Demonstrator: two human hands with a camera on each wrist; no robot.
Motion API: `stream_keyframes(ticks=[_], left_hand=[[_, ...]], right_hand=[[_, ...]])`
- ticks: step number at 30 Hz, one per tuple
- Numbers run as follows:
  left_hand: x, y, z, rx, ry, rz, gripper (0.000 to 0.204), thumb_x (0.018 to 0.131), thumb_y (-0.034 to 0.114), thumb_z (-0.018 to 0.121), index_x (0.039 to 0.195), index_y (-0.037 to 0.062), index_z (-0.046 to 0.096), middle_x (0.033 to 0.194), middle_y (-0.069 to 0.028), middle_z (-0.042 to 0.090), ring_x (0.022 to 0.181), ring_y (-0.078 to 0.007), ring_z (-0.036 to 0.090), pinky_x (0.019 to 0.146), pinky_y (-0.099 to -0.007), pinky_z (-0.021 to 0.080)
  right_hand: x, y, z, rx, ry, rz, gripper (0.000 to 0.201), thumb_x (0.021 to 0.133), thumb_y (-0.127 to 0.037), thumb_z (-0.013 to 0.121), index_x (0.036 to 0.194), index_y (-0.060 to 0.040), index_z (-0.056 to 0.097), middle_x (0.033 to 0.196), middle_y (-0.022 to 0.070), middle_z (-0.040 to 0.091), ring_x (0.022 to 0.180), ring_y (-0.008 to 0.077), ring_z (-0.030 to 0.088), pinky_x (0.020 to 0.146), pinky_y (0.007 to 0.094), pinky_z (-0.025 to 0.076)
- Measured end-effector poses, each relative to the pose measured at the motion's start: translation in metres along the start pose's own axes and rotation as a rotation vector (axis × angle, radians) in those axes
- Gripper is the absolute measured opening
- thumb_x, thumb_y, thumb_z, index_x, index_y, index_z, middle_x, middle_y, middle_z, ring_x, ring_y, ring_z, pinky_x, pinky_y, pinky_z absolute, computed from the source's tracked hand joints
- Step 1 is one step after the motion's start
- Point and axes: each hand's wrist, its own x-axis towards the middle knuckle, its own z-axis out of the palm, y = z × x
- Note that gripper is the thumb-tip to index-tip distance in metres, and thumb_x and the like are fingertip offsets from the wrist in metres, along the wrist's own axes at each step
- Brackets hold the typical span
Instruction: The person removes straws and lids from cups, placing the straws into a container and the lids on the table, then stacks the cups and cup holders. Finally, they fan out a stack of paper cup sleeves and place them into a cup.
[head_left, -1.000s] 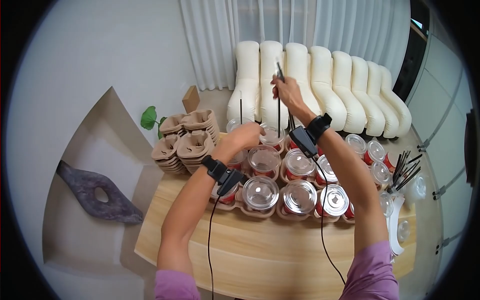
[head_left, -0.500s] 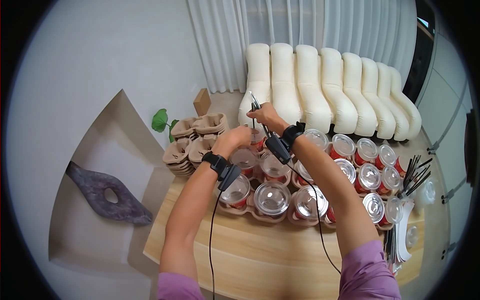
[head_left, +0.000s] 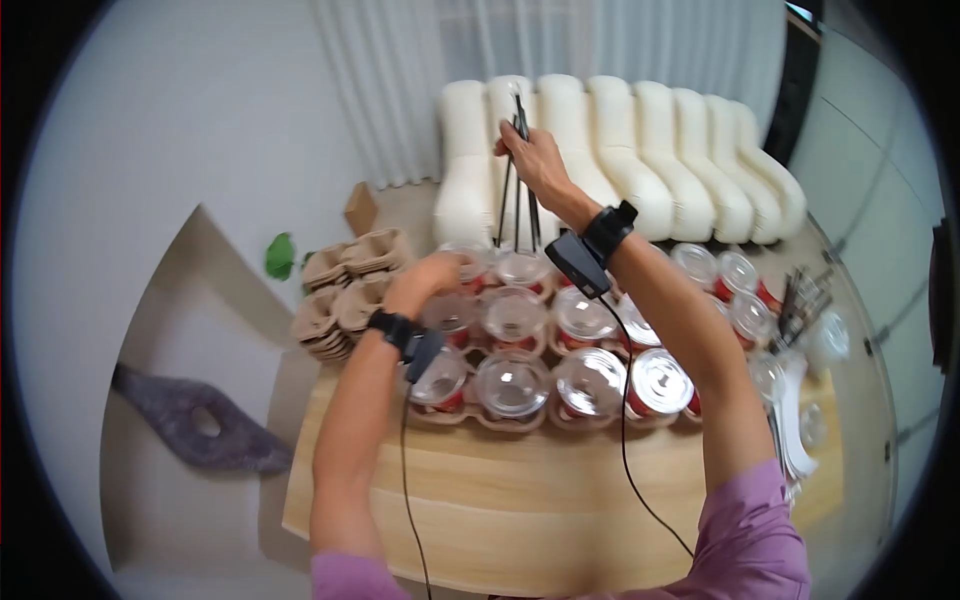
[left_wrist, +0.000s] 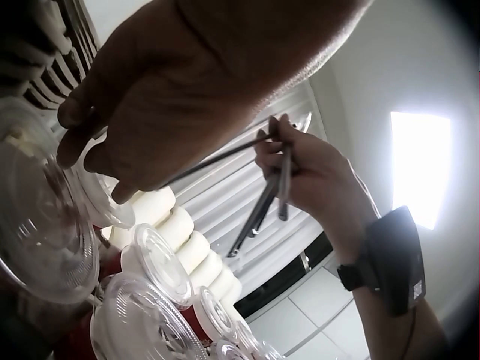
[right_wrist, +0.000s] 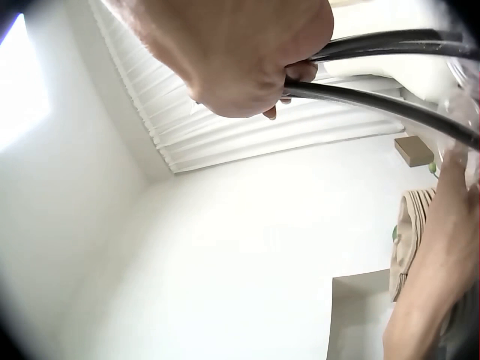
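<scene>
Over the back of the cup rows, my right hand [head_left: 538, 165] grips a bunch of long black straws [head_left: 532, 200] that point down, fanning apart. A pale, clear bit shows at their upper end. The straws' lower ends overlap a clear-lidded red cup [head_left: 522, 268] at the back in the head view. My left hand [head_left: 425, 283] is at the back left cup [head_left: 466, 262], its fingers bent round the rim of the clear lid [left_wrist: 112, 199]. In the right wrist view the straws [right_wrist: 382, 105] run from the right fist toward the left hand [right_wrist: 442, 232].
Rows of lidded red cups [head_left: 512, 385] stand in cardboard carriers on the wooden table [head_left: 480, 490]. Stacked carriers [head_left: 320, 315] sit at the left, and a bunch of dark straws [head_left: 800, 305] at the right. A cream sofa [head_left: 610, 160] stands behind.
My right hand went down to the left hand with the straws, then rose again, holding them higher. My left hand has shifted left to the back left cup. The head view has swung.
</scene>
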Motion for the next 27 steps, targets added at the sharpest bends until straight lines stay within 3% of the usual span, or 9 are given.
stream_keyframes(ticks=[2, 5, 8, 13, 15, 17, 20, 23, 27], left_hand=[[-0.009, 0.01, -0.008, 0.017, -0.011, 0.004, 0.069, 0.076, 0.025, 0.081, 0.137, 0.0108, 0.054, 0.129, -0.0206, 0.062, 0.118, -0.036, 0.06, 0.098, -0.0428, 0.048], [0.009, -0.02, 0.01, 0.018, 0.262, 0.179, 0.049, 0.08, 0.017, 0.073, 0.127, 0.0071, 0.061, 0.124, -0.0227, 0.063, 0.114, -0.0399, 0.059, 0.098, -0.044, 0.048], [-0.017, 0.002, 0.004, 0.022, 0.556, 0.233, 0.043, 0.087, 0.012, 0.063, 0.13, 0.0072, 0.058, 0.134, -0.025, 0.055, 0.122, -0.0395, 0.054, 0.104, -0.0453, 0.043], [-0.077, 0.089, -0.029, -0.175, 0.536, 0.296, 0.047, 0.087, 0.003, 0.057, 0.133, 0.0013, 0.053, 0.135, -0.0269, 0.052, 0.125, -0.043, 0.05, 0.106, -0.0429, 0.04], [-0.087, 0.105, -0.03, -0.269, 0.498, 0.347, 0.046, 0.087, 0.003, 0.057, 0.133, 0.0015, 0.053, 0.135, -0.0257, 0.053, 0.122, -0.0438, 0.051, 0.103, -0.0427, 0.042], [-0.099, 0.12, -0.027, -0.297, 0.506, 0.452, 0.046, 0.087, 0.003, 0.058, 0.133, 0.0026, 0.054, 0.129, -0.0222, 0.058, 0.109, -0.0379, 0.059, 0.094, -0.0399, 0.047], [-0.129, 0.144, -0.019, -0.255, 0.492, 0.417, 0.046, 0.087, 0.002, 0.06, 0.133, 0.0028, 0.055, 0.122, -0.0188, 0.063, 0.091, -0.029, 0.062, 0.084, -0.0364, 0.05], [-0.143, 0.158, -0.013, -0.402, 0.374, 0.411, 0.046, 0.087, 0.001, 0.061, 0.133, 0.0029, 0.056, 0.118, -0.0161, 0.066, 0.077, -0.0218, 0.059, 0.075, -0.0328, 0.05], [-0.154, 0.164, 0.003, -0.503, 0.348, 0.435, 0.046, 0.088, 0.002, 0.061, 0.134, 0.0026, 0.056, 0.118, -0.0146, 0.067, 0.074, -0.0212, 0.059, 0.072, -0.0323, 0.05]], right_hand=[[-0.004, -0.009, -0.042, 0.041, 0.035, -0.041, 0.048, 0.098, -0.042, 0.053, 0.087, 0.0027, 0.068, 0.077, 0.0097, 0.07, 0.071, 0.0178, 0.062, 0.069, 0.0334, 0.047], [-0.033, -0.033, -0.119, -0.018, 0.126, -0.012, 0.044, 0.1, -0.038, 0.053, 0.089, 0.0015, 0.067, 0.071, 0.0049, 0.064, 0.064, 0.0128, 0.053, 0.061, 0.0301, 0.042], [-0.074, -0.044, -0.198, -0.031, 0.24, -0.013, 0.038, 0.102, -0.038, 0.053, 0.091, -0.0033, 0.062, 0.069, -0.0023, 0.052, 0.062, 0.0071, 0.044, 0.057, 0.024, 0.037], [-0.15, -0.049, -0.308, -0.053, 0.502, -0.08, 0.037, 0.103, -0.037, 0.053, 0.102, -0.0007, 0.062, 0.076, 0.0001, 0.056, 0.062, 0.0074, 0.05, 0.053, 0.0247, 0.044], [-0.172, -0.042, -0.35, -0.035, 0.526, -0.115, 0.036, 0.102, -0.037, 0.056, 0.107, -0.0017, 0.06, 0.073, -0.0032, 0.051, 0.056, 0.0038, 0.046, 0.047, 0.0201, 0.036], [-0.189, -0.033, -0.383, -0.132, 0.618, -0.103, 0.032, 0.101, -0.038, 0.057, 0.096, -0.0065, 0.059, 0.066, -0.0056, 0.047, 0.049, 0.0025, 0.039, 0.042, 0.02, 0.03], [-0.208, -0.01, -0.42, 0.012, 0.734, -0.072, 0.04, 0.098, -0.043, 0.061, 0.07, -0.0186, 0.048, 0.055, -0.0103, 0.04, 0.042, 0.0024, 0.032, 0.039, 0.0217, 0.024], [-0.22, 0.015, -0.435, 0.02, 0.882, -0.05, 0.045, 0.097, -0.041, 0.063, 0.063, -0.0195, 0.045, 0.052, -0.0091, 0.038, 0.041, 0.0032, 0.032, 0.038, 0.0229, 0.023], [-0.221, 0.057, -0.449, -0.03, 0.988, -0.058, 0.049, 0.095, -0.044, 0.065, 0.059, -0.0198, 0.043, 0.05, -0.0081, 0.038, 0.039, 0.0045, 0.033, 0.037, 0.024, 0.024]])
